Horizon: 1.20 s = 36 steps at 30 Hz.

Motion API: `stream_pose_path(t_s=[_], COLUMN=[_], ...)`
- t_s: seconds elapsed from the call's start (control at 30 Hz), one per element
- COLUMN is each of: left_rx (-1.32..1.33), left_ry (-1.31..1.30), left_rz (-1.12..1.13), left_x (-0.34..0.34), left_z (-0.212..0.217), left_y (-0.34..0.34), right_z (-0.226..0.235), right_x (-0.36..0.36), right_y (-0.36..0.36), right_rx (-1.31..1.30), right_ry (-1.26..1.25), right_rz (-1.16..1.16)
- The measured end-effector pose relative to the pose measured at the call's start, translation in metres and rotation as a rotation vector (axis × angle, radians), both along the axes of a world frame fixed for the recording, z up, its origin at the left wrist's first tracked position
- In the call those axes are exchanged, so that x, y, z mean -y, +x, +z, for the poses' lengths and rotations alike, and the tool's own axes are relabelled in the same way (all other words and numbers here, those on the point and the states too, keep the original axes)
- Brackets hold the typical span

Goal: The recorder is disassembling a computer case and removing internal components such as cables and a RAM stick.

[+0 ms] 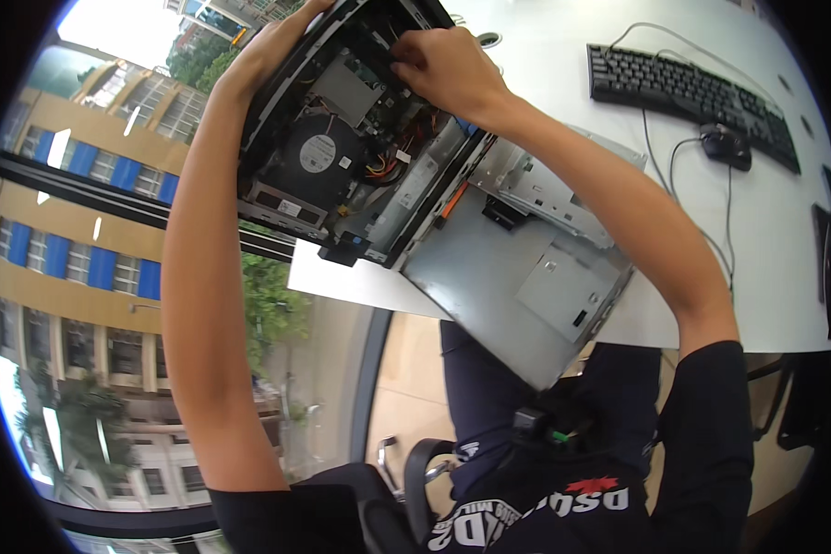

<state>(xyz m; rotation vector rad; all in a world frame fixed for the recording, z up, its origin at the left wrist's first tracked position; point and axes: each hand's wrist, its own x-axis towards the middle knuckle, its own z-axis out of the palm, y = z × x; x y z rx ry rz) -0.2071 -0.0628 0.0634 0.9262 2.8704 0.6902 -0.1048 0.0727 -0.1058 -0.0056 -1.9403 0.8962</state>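
Note:
An opened black desktop computer case [342,166] lies at the white table's corner, its inside showing a round black fan [316,154], a grey metal box and coloured wires. My left hand [282,37] grips the case's far left edge. Inside the case near its top, my right hand [443,65] has its fingers closed around a dark part, which they hide. A grey metal side panel and drive cage [526,268] lie under the case's right side and hang over the table's front edge.
A black keyboard [692,92] and a black mouse [725,143] with cables rest on the white table [776,277] to the right. A window with buildings outside fills the left. A black office chair [406,480] sits below me.

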Motion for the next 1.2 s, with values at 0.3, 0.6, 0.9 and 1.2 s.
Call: stream_pose_path(t_s=[0.3,0.6,0.9,1.2], left_rx=[0.141,0.147,0.141,0.080], left_ry=[-0.038,0.041,0.099,0.010], left_rz=[-0.101,-0.168,-0.049,0.013], left_x=[0.006,0.014,0.009,0.007], left_z=[0.004,0.003,0.000,0.004], left_y=[-0.023,-0.033,0.031,0.016], right_z=[-0.009,-0.008,-0.001,0.013], right_x=[0.005,0.008,0.013,0.004], right_y=[-0.020,-0.023,-0.028,-0.017], right_rx=[-0.042,-0.101,-0.032,-0.059], right_ry=[0.044,0.086,0.110,-0.011], right_rz=[-0.079,-0.067,-0.127,0.091])
